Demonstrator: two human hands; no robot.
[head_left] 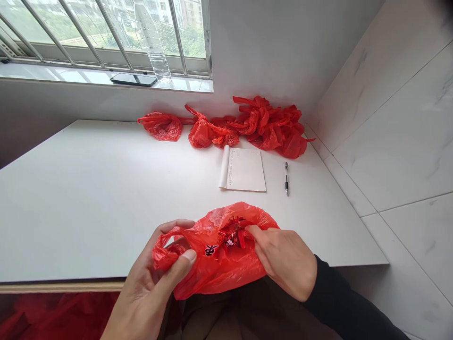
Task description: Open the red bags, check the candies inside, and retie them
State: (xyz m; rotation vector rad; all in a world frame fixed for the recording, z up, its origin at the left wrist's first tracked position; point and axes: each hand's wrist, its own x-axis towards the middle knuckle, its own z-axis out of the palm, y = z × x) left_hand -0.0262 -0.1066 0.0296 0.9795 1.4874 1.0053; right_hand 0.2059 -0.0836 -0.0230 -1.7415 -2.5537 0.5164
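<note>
A thin red plastic bag (226, 278) is at the table's front edge, its mouth facing up. My left hand (152, 278) grips its bunched handle at the left side, the thumb lying over the plastic. Small red packets with dark and white print (233, 238) show inside the opening. My right hand (283, 257) reaches into the mouth from the right. Its fingers are bent by the packets and partly hidden, so what they hold cannot be made out. Black printed characters mark the bag's side.
Several knotted red bags (272, 130) line the wall at the table's back. An open notepad (246, 170) and a pen (286, 179) lie before them. A phone (133, 79) and a water bottle (157, 56) are on the windowsill. More red plastic (53, 316) shows below the table at left.
</note>
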